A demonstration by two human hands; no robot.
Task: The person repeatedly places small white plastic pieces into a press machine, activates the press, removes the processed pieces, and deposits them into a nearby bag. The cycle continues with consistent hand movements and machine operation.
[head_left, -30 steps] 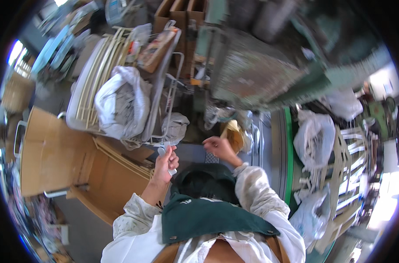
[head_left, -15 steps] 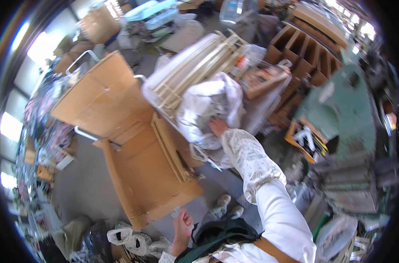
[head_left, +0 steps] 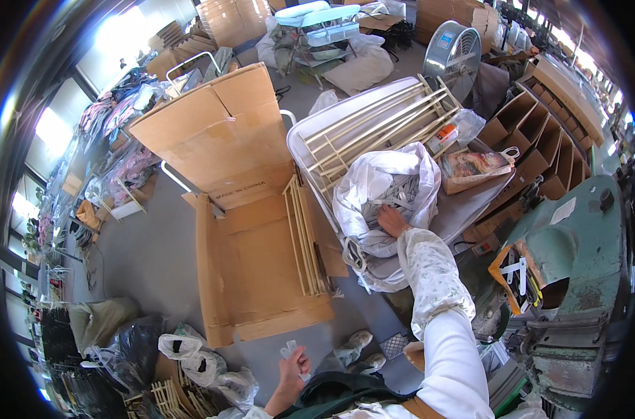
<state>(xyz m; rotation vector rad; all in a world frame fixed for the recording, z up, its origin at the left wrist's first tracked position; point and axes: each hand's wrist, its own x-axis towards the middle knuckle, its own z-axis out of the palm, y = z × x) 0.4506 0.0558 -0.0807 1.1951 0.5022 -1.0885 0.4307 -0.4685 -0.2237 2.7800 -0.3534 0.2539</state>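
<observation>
A white sack (head_left: 423, 167) lies with its mouth spread wide, full of loose, flat grey strips (head_left: 401, 192). My right hand (head_left: 393, 220) reaches over its near rim and down among the strips; its fingertips are partly hidden there, so their grip cannot be told. Low in front of my body, my left hand (head_left: 293, 366) is closed on a few small translucent plastic strips (head_left: 288, 349), whose ends stick out above the fingers. Left of the sack stands an open cardboard box (head_left: 255, 279), flap raised, with several pale slatted frames (head_left: 303, 244) upright along its right side.
Beneath the sack, a pale padded surface (head_left: 317, 133) also carries pale slatted frames (head_left: 380, 126) and a printed paper bag (head_left: 474, 171). A green machine (head_left: 576, 223) stands at right, by divided cardboard (head_left: 534, 140). Plastic bags (head_left: 206, 363) lie lower left; a fan (head_left: 453, 59) stands behind.
The whole scene has shifted rightward in view and become sharper. My right hand remains inside the sack, and my left hand keeps hold of the small plastic strips.
</observation>
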